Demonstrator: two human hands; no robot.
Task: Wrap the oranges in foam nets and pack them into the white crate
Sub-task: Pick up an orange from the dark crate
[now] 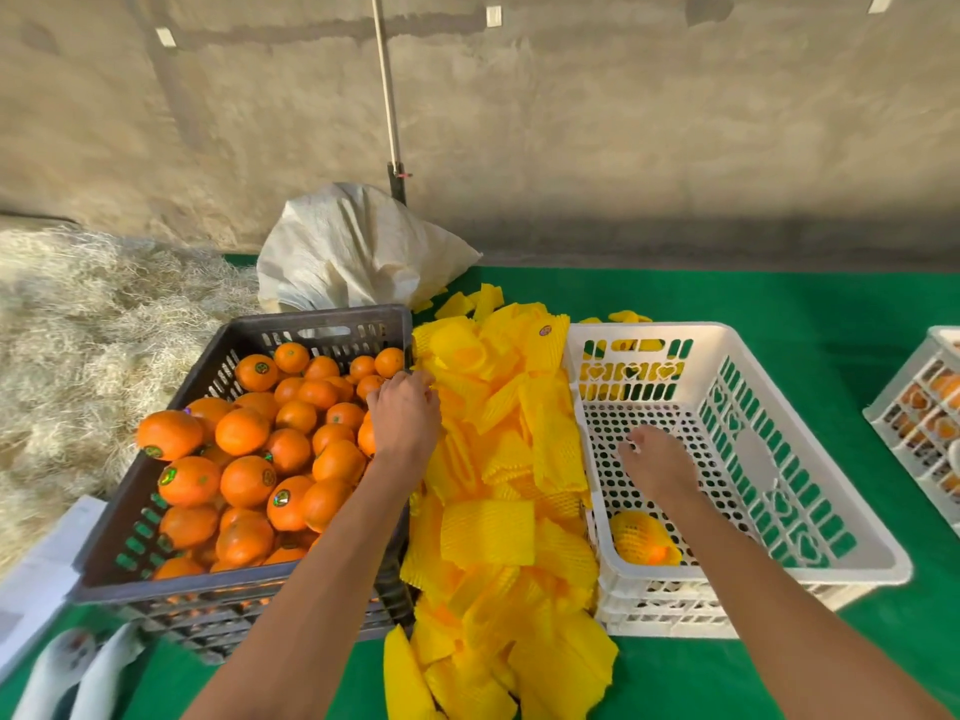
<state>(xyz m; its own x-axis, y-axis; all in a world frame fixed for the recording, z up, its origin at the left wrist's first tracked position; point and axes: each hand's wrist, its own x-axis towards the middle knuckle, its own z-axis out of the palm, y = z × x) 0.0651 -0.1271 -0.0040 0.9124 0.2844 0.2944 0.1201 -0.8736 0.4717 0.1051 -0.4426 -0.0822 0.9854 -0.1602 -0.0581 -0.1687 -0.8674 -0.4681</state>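
Note:
A dark grey crate (317,324) on the left holds several bare oranges (244,431). A long heap of yellow foam nets (498,459) lies between it and the white crate (727,345) on the right. One net-wrapped orange (641,537) sits in the white crate's near left corner. My left hand (405,415) reaches over the grey crate's right rim, its fingertips curled on a foam net at the heap's edge. My right hand (657,462) hovers inside the white crate above its perforated floor, fingers relaxed and holding nothing.
A green mat (779,304) covers the table. A white woven sack (358,246) stands behind the grey crate, with straw (78,330) at the left. A second white crate (924,407) with wrapped oranges shows at the right edge. White cloth (78,667) lies at the near left.

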